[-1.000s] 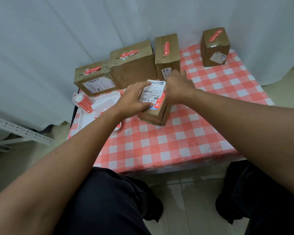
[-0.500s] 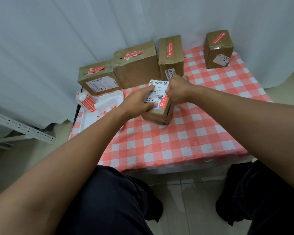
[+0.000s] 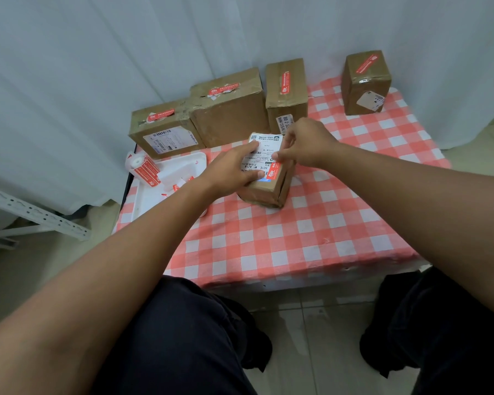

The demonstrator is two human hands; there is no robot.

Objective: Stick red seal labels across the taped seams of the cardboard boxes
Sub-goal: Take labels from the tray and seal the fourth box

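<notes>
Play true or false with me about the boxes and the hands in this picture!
1. Both hands touch the small box. True.
2. The tablecloth is blue. False: it is red and white checked.
3. The label roll lies on the white tray. True.
4. The box at the far right has no red seal. False: a red seal runs across its top.
5. The left hand holds scissors. False: it rests on the small box.
</notes>
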